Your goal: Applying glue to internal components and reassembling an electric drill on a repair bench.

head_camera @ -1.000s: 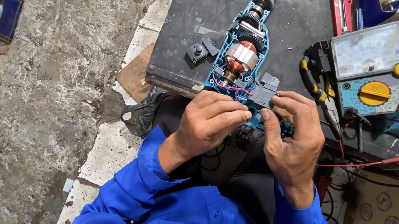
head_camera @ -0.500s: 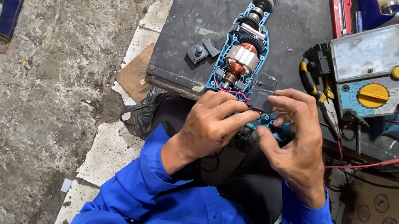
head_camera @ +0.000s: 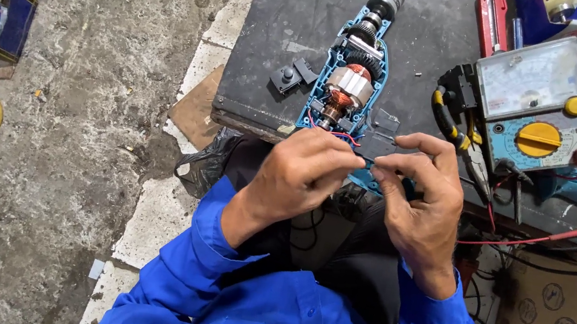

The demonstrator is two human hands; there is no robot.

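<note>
Head view shows both hands meeting at the near table [head_camera: 265,116] edge: left hand [head_camera: 301,179] and right hand [head_camera: 417,196], fingers [head_camera: 350,160] closed on a small dark part [head_camera: 374,150] wired to the opened drill [head_camera: 350,80] just beyond the fingertips. Thin wires [head_camera: 334,135] may snap if the part is tugged, and a slip would likely drop it into the lap. Right of the fingers, pliers [head_camera: 454,122] and a meter [head_camera: 533,107] crowd close; left of them the table lies mostly bare apart from a switch piece [head_camera: 292,76].
</note>
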